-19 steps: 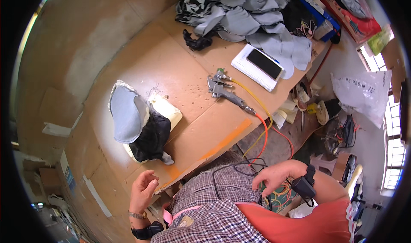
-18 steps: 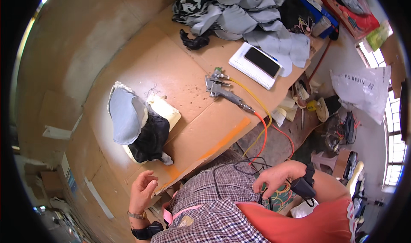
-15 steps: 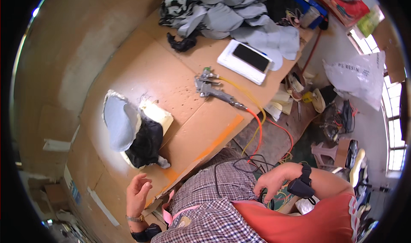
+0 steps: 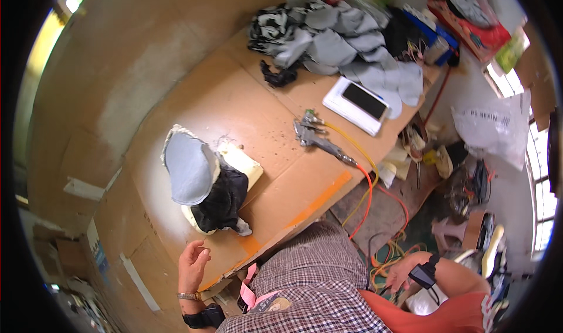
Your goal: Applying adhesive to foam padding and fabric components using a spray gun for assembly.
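At the near edge of the cardboard-covered table (image 4: 146, 233), my left hand (image 4: 192, 267) hovers open with loosely bent fingers, holding nothing. Just beyond it rests a padded piece: a grey oval pad (image 4: 189, 167) with a fuzzy pale rim, leaning on black cloth (image 4: 221, 201) and a cream foam block (image 4: 241, 163). My right hand (image 4: 402, 272) hangs low at my right side, off the table, its fingers loose and nothing visible in them. It is nearest to the tangled cords (image 4: 388, 257). A metal spray gun (image 4: 322, 142) with yellow and orange hoses lies mid-table.
A dark phone (image 4: 365, 100) lies on a white pad of paper (image 4: 340, 104). Behind it is a heap of grey pads (image 4: 334, 43), with a scrap of black cloth (image 4: 277, 74) beside it. A white plastic bag (image 4: 492, 128) hangs at the right, above a stool (image 4: 450, 230).
The view has shifted, so the table's things sit further right. My right hand has moved down and outward to the right. My left hand stays by the table edge.
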Available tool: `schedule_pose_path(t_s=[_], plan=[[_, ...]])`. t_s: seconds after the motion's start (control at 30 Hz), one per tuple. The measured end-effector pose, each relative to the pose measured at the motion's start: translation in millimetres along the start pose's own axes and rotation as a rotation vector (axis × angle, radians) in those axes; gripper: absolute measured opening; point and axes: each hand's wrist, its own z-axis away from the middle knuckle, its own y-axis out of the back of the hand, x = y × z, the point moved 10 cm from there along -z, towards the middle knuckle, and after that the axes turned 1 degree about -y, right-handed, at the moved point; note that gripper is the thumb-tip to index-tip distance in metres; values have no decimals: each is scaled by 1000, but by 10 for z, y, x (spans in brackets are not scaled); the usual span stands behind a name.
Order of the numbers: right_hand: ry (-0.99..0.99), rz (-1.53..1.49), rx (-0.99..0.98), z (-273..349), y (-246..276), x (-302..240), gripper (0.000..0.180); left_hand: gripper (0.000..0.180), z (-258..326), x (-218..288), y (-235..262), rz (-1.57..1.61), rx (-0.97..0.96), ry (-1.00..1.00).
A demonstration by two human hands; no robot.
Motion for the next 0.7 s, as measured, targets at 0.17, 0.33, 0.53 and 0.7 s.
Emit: schedule_pose_path(t_s=[0.17,0.33,0.53,0.7], plan=[[281,46,889,1097,1540,-971,21,26,101,-433,481,64,137,65],[501,616,1469,1416,2767,-2175,20,26,227,-561,861,212,333,-3],[465,921,1876,1332,2995,-2635,49,26,194,-538,648,339,328,-95],[-188,1163,1741,1185,3279,-3036,47,26,339,-368,1064,489,358,-132]])
